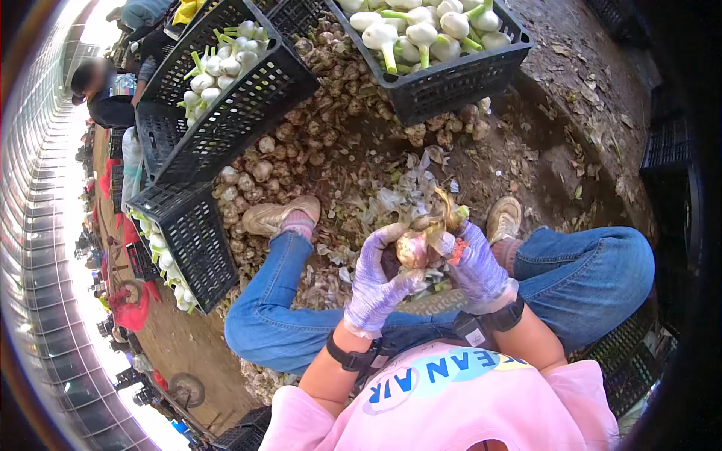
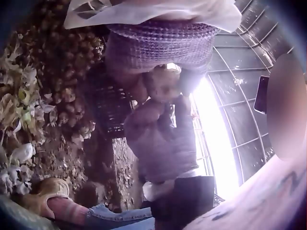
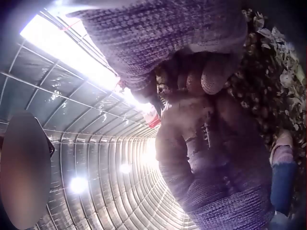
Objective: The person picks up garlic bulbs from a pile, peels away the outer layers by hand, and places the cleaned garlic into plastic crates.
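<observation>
In the head view, a garlic bulb [image 1: 412,249] with brownish-purple skin is held in front of the body between two gloved hands. My left hand [image 1: 376,282] grips the bulb from its left side, fingers and thumb curled about it. From the other side, my right hand [image 1: 481,270] pinches the bulb by its loose outer skin, near the green-tipped stem [image 1: 457,216]. An orange-red patch shows at the right fingers; I cannot tell what it is. Both hands wear purple knit gloves under clear plastic. In the left wrist view, the bulb [image 2: 165,84] is dim between the hands.
Black crates of peeled white garlic [image 1: 421,34] stand ahead and to the left [image 1: 184,244]. Unpeeled bulbs [image 1: 323,124] lie heaped between them. Scattered skins [image 1: 398,195] cover the ground between the shoes. Another person [image 1: 113,101] is at the far left.
</observation>
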The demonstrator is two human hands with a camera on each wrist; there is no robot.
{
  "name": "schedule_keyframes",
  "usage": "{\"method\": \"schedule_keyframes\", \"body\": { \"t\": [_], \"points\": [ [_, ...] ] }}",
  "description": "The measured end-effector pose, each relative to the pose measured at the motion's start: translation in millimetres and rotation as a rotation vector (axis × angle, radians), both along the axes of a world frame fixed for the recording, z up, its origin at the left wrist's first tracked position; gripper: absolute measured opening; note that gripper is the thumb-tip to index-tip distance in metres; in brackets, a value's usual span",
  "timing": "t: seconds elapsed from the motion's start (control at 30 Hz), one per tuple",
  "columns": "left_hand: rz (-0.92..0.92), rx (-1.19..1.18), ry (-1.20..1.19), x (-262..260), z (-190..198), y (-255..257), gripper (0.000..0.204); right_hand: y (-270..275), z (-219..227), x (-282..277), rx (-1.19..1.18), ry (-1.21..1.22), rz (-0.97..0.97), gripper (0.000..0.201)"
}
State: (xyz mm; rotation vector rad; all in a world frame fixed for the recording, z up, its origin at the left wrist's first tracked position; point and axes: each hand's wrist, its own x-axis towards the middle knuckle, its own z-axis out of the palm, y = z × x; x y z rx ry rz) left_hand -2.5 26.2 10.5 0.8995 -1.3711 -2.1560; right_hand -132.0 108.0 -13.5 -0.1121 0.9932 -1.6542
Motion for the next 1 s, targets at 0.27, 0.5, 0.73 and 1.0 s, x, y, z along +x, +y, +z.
{"method": "schedule_keyframes", "body": {
  "t": [0.27,0.5,0.73,1.0],
  "points": [
    [0.037,-0.014,-0.009,5,-9,-2,0.067,-1,12,-12,0.026,-0.024,0.129,0.026],
    [0.150,0.783,-0.214,8,-28,-21,0.063,9,-6,-13,-0.011,0.902,0.248,0.022],
    [0.066,0.009,-0.289,-7,-10,-9,0.067,2,-17,-4,-0.063,0.054,0.155,0.045],
    [-0.011,0.131,-0.128,-2,-13,-26,0.055,0,-20,0,-0.157,-0.373,0.069,0.057]
  ]
}}
